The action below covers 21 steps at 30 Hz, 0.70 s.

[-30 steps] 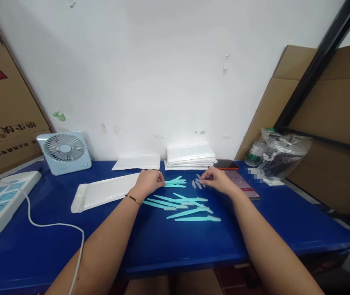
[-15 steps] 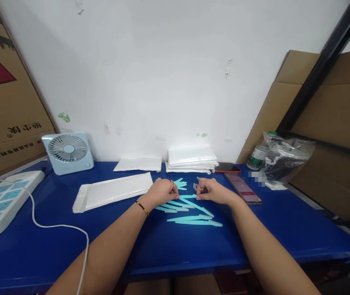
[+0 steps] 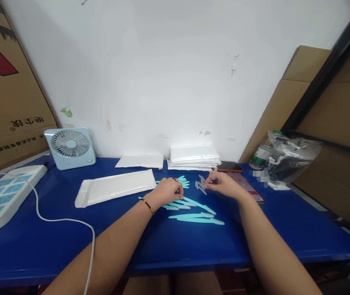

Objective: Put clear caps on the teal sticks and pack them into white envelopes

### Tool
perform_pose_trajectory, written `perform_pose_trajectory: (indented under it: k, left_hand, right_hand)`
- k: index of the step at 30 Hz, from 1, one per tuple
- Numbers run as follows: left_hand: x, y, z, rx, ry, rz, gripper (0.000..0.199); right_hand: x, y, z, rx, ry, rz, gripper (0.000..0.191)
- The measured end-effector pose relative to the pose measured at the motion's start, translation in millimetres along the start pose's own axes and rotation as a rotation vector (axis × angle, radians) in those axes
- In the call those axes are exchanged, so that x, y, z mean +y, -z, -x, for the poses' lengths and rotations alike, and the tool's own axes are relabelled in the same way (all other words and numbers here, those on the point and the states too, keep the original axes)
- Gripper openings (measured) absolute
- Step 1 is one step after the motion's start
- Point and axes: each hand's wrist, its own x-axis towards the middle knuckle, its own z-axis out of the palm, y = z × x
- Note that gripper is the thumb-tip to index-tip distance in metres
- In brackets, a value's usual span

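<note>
My left hand [image 3: 169, 191], with a bracelet at the wrist, is closed over a fan of turquoise eyebrow razors [image 3: 198, 204]. A slim turquoise end [image 3: 139, 198] shows beside that wrist and seems to belong to a razor in my fingers; the palm hides the rest. My right hand [image 3: 219, 182] is closed in a pinch at a small pile of grey translucent blade caps [image 3: 200, 185], its fingertips on one of them. Two more razors [image 3: 200, 221] lie side by side nearer me. Past my left hand, several turquoise ends [image 3: 183, 182] spread out.
A white padded mailer [image 3: 116, 188] lies left of my hands. Behind stand a flat mailer [image 3: 139, 160] and a mailer stack [image 3: 193, 155]. Phones [image 3: 229, 166] lie at right, near a bottle [image 3: 260, 157] and a plastic bag [image 3: 288, 159]. A fan [image 3: 72, 147] and power strip [image 3: 9, 196] are left.
My hands have come apart from the razor they both held. The right hand has moved right and slightly away from me, to the grey caps. The whole view has shifted slightly.
</note>
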Motion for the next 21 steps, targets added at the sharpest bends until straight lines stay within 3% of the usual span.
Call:
perform_pose_trajectory:
  k: [3,5,10,15,18,21]
  left_hand:
    - [-0.9,-1.7,-0.6,0.014,0.073,0.021,0.016]
    - [-6.4,1.0,-0.3,0.05,0.11,0.041,0.016]
    - [-19.7,11.6,0.9,0.125,0.159,0.036,0.018]
    - [-34.5,25.6,5.8,0.142,0.288,-0.036,0.017]
    - [-35.3,31.2,9.9,0.09,0.198,0.05,0.028]
    - [-27.7,30.5,12.0,-0.067,0.031,0.085,0.028]
  right_hand:
    - [-4.0,0.7,3.4,-0.235,-0.017,-0.071,0.032]
    - [-3.8,-2.2,3.0,-0.319,-0.034,-0.108,0.032]
    - [1.3,-7.5,-1.3,-0.166,-0.005,-0.077,0.025]
    - [10.1,-5.1,-6.7,0.049,-0.083,0.015,0.025]
    - [11.4,-6.6,-10.9,0.079,-0.074,0.003,0.024]
    - [4.9,-10.6,-13.1,0.053,-0.001,-0.026,0.022]
